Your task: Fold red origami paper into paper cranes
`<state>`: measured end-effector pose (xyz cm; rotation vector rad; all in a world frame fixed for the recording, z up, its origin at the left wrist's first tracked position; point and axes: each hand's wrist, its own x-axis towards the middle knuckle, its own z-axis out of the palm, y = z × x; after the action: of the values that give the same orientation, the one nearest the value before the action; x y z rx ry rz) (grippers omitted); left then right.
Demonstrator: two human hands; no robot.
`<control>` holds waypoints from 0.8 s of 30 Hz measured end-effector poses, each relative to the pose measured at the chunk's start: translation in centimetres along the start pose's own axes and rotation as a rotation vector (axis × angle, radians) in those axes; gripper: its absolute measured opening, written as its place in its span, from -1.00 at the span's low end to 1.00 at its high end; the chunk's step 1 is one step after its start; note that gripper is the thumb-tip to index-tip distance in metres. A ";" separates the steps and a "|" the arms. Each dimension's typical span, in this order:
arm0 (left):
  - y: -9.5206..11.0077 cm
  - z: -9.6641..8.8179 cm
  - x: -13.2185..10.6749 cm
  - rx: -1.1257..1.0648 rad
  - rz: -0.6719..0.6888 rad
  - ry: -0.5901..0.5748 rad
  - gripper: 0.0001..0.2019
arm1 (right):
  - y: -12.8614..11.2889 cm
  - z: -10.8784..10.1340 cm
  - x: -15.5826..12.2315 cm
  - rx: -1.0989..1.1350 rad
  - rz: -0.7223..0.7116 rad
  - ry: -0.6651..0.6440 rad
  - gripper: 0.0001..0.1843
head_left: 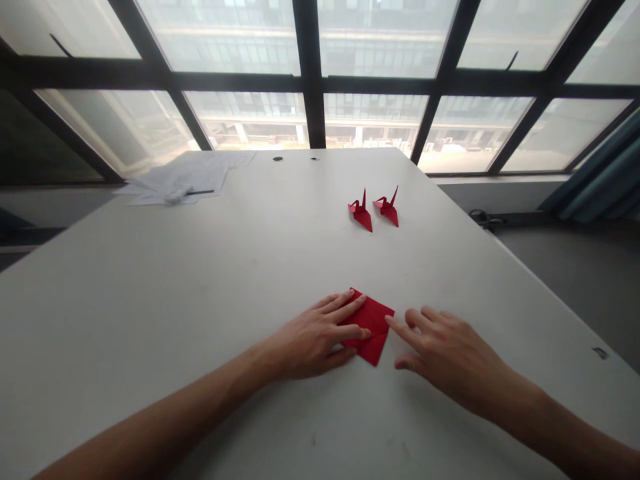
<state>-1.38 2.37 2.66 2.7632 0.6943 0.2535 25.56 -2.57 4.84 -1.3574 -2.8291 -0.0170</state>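
Splayed flat, the left hand [320, 337] pins red paper [377, 323]; the right hand [443, 343], half-curled, reaches its edge.

My left hand [323, 337] and right hand [443, 350] are bare, with slender fingers [353, 307]; my left forearm [193, 408] and right forearm [565, 427] are bare too, as far as they show, narrowing towards the wrists [273, 360].

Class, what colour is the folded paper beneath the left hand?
Red; the folded paper shows best in the head view.
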 end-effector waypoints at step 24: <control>2.6 1.5 0.0 0.107 -0.022 0.104 -0.58 | -1.2 1.3 1.2 0.383 -0.017 0.110 -0.80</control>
<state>0.11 -0.19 2.01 2.8585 0.7849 0.3687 23.88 -2.32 3.55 -1.2062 -2.5756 0.4135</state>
